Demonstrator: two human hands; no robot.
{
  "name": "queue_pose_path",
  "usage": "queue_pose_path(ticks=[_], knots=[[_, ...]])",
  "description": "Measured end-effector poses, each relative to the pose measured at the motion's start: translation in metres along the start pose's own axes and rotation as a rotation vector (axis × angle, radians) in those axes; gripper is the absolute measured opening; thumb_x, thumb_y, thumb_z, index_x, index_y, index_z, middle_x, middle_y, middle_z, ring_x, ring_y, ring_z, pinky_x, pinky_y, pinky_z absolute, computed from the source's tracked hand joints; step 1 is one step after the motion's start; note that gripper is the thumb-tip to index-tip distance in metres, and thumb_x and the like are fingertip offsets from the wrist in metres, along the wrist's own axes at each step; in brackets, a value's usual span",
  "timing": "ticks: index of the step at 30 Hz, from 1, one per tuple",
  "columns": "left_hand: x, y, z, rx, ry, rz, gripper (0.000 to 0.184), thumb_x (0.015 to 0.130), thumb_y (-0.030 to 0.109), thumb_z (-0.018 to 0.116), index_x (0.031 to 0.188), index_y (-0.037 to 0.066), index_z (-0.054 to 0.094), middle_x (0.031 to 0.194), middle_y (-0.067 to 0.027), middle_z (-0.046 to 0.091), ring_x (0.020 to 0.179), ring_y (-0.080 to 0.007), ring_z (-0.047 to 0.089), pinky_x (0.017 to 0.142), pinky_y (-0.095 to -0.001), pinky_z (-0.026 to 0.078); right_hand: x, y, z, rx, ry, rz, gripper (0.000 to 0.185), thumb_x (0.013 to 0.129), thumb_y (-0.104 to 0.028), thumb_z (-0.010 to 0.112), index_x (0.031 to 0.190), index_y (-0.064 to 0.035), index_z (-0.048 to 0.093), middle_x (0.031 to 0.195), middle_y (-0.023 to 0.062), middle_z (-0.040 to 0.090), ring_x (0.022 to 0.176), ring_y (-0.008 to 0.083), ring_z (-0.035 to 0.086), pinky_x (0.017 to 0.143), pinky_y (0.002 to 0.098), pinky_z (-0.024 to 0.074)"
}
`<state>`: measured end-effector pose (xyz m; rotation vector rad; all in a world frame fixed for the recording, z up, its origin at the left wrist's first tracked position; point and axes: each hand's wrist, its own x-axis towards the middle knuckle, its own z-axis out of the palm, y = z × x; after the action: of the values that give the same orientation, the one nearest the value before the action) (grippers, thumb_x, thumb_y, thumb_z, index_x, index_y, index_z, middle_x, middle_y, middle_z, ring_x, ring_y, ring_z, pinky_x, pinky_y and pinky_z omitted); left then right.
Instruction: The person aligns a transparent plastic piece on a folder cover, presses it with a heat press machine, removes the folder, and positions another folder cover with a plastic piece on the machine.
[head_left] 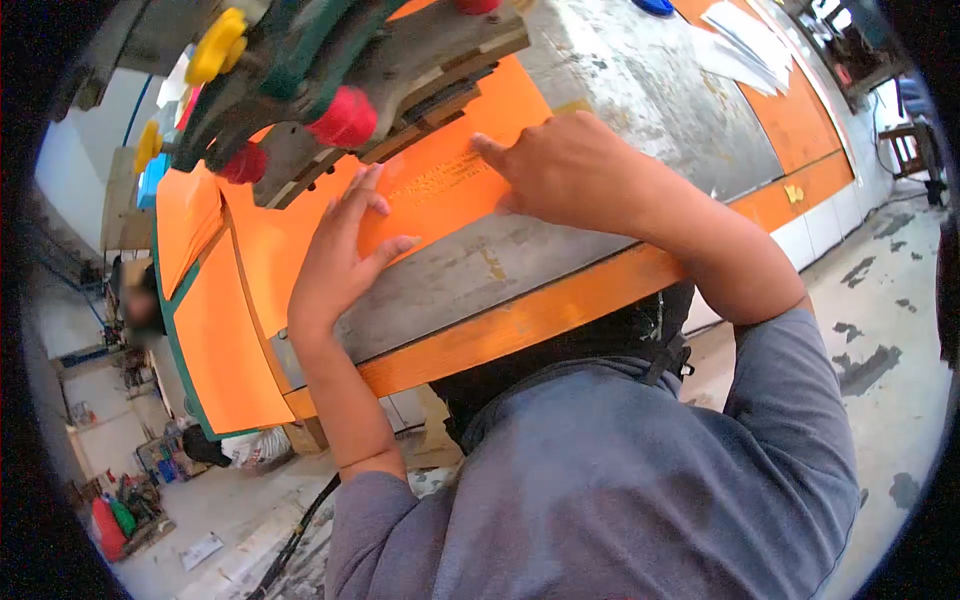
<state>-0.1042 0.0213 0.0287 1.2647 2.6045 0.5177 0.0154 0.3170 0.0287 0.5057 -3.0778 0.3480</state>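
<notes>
A bright orange sheet [430, 215] with rows of small dark gold marks lies on a grey metal tabletop [490, 265], partly under a machine. My left hand [345, 245] is open, its thumb spread from the fingers, and touches the sheet's left part near the machine's edge. On the other side, my right hand [570, 170] has its index finger stretched onto the sheet beside the marks, its thumb apart near the sheet's lower edge. Its other fingers are curled and partly hidden. Neither hand grips anything visible. The sheet's far end is hidden beneath the machine.
The machine [320, 80] has a green frame, red spools or knobs [345, 118] and yellow knobs [215, 48]. More orange sheets [215, 340] lie at the left. White papers [745, 45] sit at the upper right. An orange strip [520, 315] edges the table towards me.
</notes>
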Motion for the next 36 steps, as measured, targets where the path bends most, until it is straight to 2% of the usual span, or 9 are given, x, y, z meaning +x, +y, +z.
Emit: queue_pose_path(ticks=[1, 3, 6, 7, 9, 25, 33, 36], knots=[[-0.001, 0.002, -0.001, -0.025, -0.018, -0.035, 0.093, 0.09, 0.035, 0.085, 0.167, 0.01, 0.04, 0.126, -0.0104, 0.068, 0.143, -0.03, 0.057, 0.122, -0.046, 0.04, 0.0, 0.001, 0.001, -0.005, -0.002, -0.014, 0.061, 0.092, -0.042, 0.077, 0.13, 0.0039, 0.065, 0.088, 0.0158, 0.077, 0.086, 0.0367, 0.077, 0.069, 0.0471, 0.0602], [-0.001, 0.002, 0.0, -0.054, -0.029, -0.076, 0.094, 0.089, 0.035, 0.086, 0.167, 0.01, 0.04, 0.126, -0.0106, 0.067, 0.145, -0.0309, 0.055, 0.123, -0.0466, 0.038, -0.002, 0.004, 0.009, -0.01, 0.094, -0.02, 0.072, 0.091, -0.037, 0.079, 0.15, -0.0009, 0.058, 0.076, 0.0154, 0.073, 0.075, 0.0355, 0.075, 0.065, 0.0478, 0.0555], [-0.003, -0.001, 0.001, -0.067, -0.034, -0.052, 0.094, 0.089, 0.035, 0.086, 0.167, 0.011, 0.04, 0.125, -0.0107, 0.067, 0.148, -0.0331, 0.052, 0.125, -0.0474, 0.037, -0.002, 0.004, 0.013, -0.017, 0.111, -0.019, 0.073, 0.092, -0.036, 0.078, 0.152, -0.0012, 0.057, 0.077, 0.0157, 0.073, 0.073, 0.0352, 0.074, 0.065, 0.0477, 0.0554], [-0.004, -0.002, 0.002, -0.053, -0.019, -0.037, 0.094, 0.089, 0.035, 0.086, 0.167, 0.011, 0.04, 0.125, -0.0108, 0.066, 0.15, -0.0337, 0.05, 0.126, -0.0478, 0.036, -0.001, 0.002, 0.01, -0.018, 0.109, -0.024, 0.073, 0.092, -0.036, 0.078, 0.152, -0.0012, 0.057, 0.077, 0.0157, 0.073, 0.073, 0.0352, 0.074, 0.065, 0.0477, 0.0554], [-0.005, -0.004, 0.003, -0.04, -0.004, -0.024, 0.094, 0.088, 0.036, 0.086, 0.166, 0.011, 0.04, 0.125, -0.011, 0.066, 0.151, -0.0343, 0.048, 0.126, -0.0482, 0.035, -0.001, -0.001, 0.001, -0.02, -0.012, 0.027, 0.074, 0.092, -0.043, 0.078, 0.146, 0.0033, 0.058, 0.088, 0.0149, 0.077, 0.084, 0.0362, 0.077, 0.066, 0.0472, 0.0587], [-0.003, -0.002, 0.002, -0.037, -0.042, -0.052, 0.097, 0.087, 0.038, 0.086, 0.167, 0.011, 0.038, 0.129, -0.0122, 0.067, 0.141, -0.0346, 0.055, 0.127, -0.0505, 0.033, -0.003, 0.0, -0.002, 0.028, -0.003, 0.002, 0.073, 0.094, -0.04, 0.076, 0.149, 0.0029, 0.054, 0.09, 0.0167, 0.077, 0.086, 0.0366, 0.077, 0.07, 0.0471, 0.0605], [-0.005, 0.0, 0.002, -0.074, -0.033, -0.076, 0.096, 0.088, 0.036, 0.085, 0.167, 0.012, 0.037, 0.131, -0.0118, 0.067, 0.138, -0.0331, 0.058, 0.128, -0.0495, 0.033, -0.002, -0.001, -0.003, 0.034, -0.026, 0.027, 0.069, 0.094, -0.04, 0.076, 0.145, 0.0027, 0.059, 0.088, 0.0178, 0.076, 0.085, 0.0375, 0.077, 0.068, 0.0489, 0.0603], [-0.004, 0.0, 0.002, 0.001, -0.002, -0.03, 0.095, 0.089, 0.036, 0.085, 0.168, 0.012, 0.037, 0.131, -0.012, 0.067, 0.135, -0.0332, 0.059, 0.126, -0.0493, 0.036, -0.003, 0.0, -0.002, 0.025, -0.001, 0.01, 0.07, 0.094, -0.04, 0.076, 0.146, 0.003, 0.058, 0.088, 0.0179, 0.076, 0.084, 0.0378, 0.076, 0.069, 0.0487, 0.0605]])
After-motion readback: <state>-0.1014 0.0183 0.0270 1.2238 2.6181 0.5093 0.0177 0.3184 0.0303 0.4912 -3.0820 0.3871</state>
